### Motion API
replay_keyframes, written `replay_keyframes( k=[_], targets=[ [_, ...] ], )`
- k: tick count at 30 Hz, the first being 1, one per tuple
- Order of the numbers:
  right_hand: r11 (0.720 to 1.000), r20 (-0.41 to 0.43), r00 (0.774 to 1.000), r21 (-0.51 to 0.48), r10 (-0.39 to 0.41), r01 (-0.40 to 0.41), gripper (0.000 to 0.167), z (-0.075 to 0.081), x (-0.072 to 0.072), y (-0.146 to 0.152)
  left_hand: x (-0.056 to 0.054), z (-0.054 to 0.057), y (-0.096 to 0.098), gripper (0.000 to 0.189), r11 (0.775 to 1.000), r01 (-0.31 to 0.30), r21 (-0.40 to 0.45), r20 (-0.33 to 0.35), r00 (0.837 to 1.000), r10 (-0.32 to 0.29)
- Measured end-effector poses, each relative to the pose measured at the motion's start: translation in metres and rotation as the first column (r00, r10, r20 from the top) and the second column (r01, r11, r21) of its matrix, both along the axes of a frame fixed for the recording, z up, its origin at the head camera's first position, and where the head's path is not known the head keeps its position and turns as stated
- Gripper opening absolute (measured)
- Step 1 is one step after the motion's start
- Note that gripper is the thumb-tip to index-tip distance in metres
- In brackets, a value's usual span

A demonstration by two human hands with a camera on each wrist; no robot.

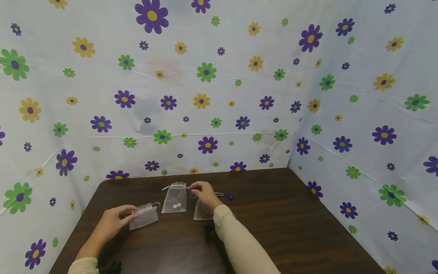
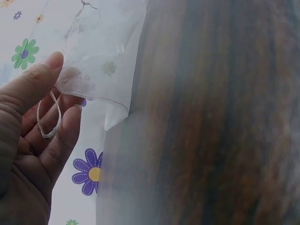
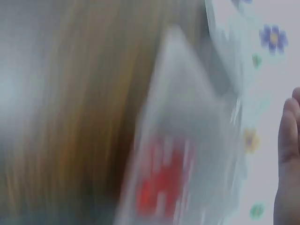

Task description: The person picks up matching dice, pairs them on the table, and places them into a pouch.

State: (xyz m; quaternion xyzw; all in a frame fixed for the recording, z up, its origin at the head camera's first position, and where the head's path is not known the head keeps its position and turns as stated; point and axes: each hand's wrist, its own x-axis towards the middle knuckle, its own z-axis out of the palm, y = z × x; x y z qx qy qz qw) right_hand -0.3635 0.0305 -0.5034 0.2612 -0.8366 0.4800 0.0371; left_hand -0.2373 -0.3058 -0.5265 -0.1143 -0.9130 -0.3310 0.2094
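A: What do the hands hold?
B: Left hand: thumb and fingers pinch a sheer drawstring pouch over the dark counter, on its left side.
A: The right?
B: The right hand reaches over a pouch with red pieces, near the middle pouch; I cannot tell whether its fingers grip anything.

The head camera is looking forward and down over the table. The wrist cameras are looking from nearer, the left one sharing with the head view the left hand, the right one, the right hand.
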Motion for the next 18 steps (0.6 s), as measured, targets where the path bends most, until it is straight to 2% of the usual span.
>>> replay_keyframes(
  k=[3,6,10,12,15,18],
  targets=[
    [0.995,-0.023,0.995,0.014,-0.102,0.102,0.013,-0.002,-0.011,0.029,0.0,-0.003,-0.001,0.019,1.0,0.003,0.001,-0.002,1.0,-0.003],
    [0.979,-0.057,0.98,0.049,-0.193,0.195,0.013,-0.007,-0.02,0.06,-0.001,-0.005,-0.002,0.019,1.0,0.015,0.008,-0.014,1.0,-0.015],
    [0.954,-0.082,0.958,0.102,-0.274,0.281,0.011,-0.02,-0.03,0.102,-0.003,-0.007,-0.004,0.02,1.0,0.017,0.017,-0.027,1.0,-0.016],
    [0.946,-0.069,0.958,0.151,-0.279,0.286,0.013,-0.025,-0.032,0.116,-0.003,-0.007,-0.006,0.02,1.0,0.01,0.014,-0.022,1.0,-0.009],
    [0.942,-0.042,0.968,0.224,-0.247,0.25,0.02,-0.031,-0.035,0.126,-0.004,-0.005,-0.007,0.02,1.0,0.001,0.005,-0.004,1.0,-0.001],
    [0.936,-0.062,0.977,0.278,-0.206,0.215,0.025,-0.035,-0.041,0.128,-0.005,-0.005,-0.005,0.02,1.0,0.007,0.008,-0.007,1.0,-0.007]
  ],
)
